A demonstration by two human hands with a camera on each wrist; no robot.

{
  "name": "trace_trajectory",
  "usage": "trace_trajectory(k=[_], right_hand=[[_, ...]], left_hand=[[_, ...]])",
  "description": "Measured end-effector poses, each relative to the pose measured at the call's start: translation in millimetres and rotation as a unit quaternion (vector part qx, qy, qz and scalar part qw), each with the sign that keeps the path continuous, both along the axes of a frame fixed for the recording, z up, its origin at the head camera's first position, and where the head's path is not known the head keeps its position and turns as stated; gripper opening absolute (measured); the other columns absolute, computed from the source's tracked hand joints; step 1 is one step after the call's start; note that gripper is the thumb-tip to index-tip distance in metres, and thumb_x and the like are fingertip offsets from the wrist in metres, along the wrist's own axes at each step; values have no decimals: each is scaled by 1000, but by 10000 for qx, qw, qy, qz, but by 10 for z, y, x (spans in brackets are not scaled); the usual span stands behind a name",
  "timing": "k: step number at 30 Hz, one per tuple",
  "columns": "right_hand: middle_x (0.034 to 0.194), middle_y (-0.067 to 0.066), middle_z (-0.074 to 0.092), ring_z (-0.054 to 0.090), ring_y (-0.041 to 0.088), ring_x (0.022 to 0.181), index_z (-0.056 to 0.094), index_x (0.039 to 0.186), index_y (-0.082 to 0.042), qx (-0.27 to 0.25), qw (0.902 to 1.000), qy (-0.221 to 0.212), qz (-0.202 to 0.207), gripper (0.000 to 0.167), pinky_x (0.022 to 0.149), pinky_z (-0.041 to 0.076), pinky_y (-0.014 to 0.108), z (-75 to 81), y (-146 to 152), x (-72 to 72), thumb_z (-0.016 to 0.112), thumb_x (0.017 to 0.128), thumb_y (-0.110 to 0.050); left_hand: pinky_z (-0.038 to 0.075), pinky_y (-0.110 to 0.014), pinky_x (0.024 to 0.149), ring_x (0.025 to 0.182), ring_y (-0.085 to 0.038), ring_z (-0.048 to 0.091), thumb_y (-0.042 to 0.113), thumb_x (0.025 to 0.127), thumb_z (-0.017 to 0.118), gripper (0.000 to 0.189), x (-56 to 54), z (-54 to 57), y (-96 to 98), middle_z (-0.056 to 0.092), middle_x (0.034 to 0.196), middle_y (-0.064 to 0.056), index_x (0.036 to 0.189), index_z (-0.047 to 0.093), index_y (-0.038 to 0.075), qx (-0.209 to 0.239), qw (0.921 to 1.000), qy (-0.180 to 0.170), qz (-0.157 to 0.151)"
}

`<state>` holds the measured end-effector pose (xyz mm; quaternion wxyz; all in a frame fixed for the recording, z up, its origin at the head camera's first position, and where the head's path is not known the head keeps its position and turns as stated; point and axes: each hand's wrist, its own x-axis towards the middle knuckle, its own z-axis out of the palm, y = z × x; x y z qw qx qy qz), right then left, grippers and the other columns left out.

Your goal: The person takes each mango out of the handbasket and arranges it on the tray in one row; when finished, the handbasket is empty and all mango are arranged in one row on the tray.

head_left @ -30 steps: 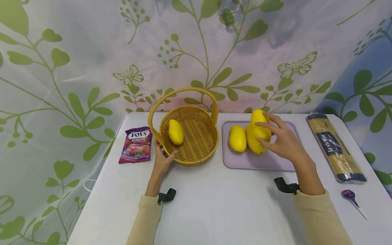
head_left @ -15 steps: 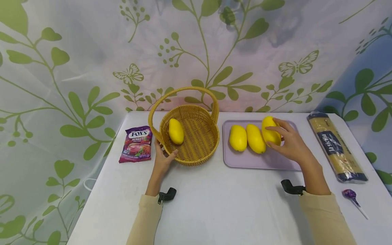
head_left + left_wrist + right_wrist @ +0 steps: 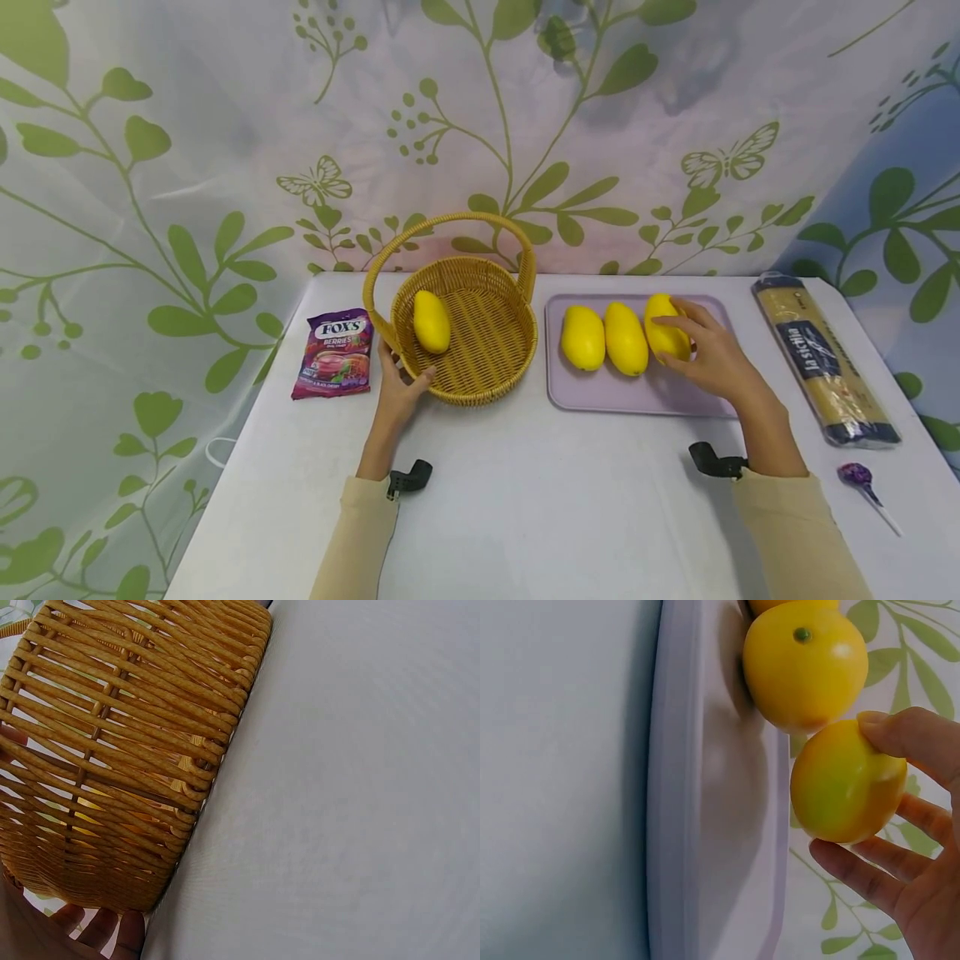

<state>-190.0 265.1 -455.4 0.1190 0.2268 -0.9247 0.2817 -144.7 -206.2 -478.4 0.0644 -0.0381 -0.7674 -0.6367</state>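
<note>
My right hand grips a yellow mango between thumb and fingers, close over the right part of the lilac tray. Left of it two more mangoes, a middle one and a left one, lie side by side on the tray. The right wrist view shows the held mango pinched at its side, beside a mango with a green stem end. My left hand holds the near left side of a woven basket, thumb at the rim and fingers around its wall. One mango lies inside.
A purple Fox's candy bag lies left of the basket. To the right of the tray are a pasta packet and a lollipop. The basket's tall handle arches above it. A leaf-patterned curtain stands behind the table.
My right hand has moved the held mango right and lower, from over the middle mango to beside it. The middle mango has turned slightly. My left hand and the basket stay put.
</note>
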Motion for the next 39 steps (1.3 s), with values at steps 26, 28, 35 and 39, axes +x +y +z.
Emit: trace_trajectory(k=[26, 28, 35, 39], right_hand=[[158, 22, 25, 28, 52, 137, 53, 137, -3, 325, 9870, -1576, -42, 57, 106, 28, 69, -34, 31, -150, 74, 85, -14], [158, 23, 25, 27, 52, 138, 53, 137, -3, 293, 9871, -1573, -30, 56, 106, 27, 69, -36, 31, -148, 74, 85, -13], [158, 23, 25, 27, 53, 137, 52, 137, -3, 277, 9878, -1534, -36, 58, 105, 27, 70, -53, 29, -145, 74, 85, -13], [157, 24, 24, 27, 54, 136, 52, 137, -2, 264, 9878, -1532, -75, 59, 105, 28, 71, -26, 19, -123, 75, 84, -12]], left_hand=[[35, -56, 111, 136, -48, 35, 13, 85, 67, 102, -18, -19, -11, 15, 156, -27, 156, -7, 10, -49, 9998, -171, 69], [35, -56, 111, 136, -49, 35, 13, 85, 67, 102, -15, -15, -11, 15, 156, -27, 156, -7, 10, -48, 9998, -186, 81], [34, -57, 110, 135, -50, 34, 12, 85, 66, 102, -14, -14, -11, 15, 155, -29, 156, -7, 10, -46, 9997, -211, 89], [34, -57, 111, 136, -50, 33, 11, 85, 66, 102, -20, -22, -12, 14, 155, -29, 156, -7, 9, -53, 9998, -192, 73]])
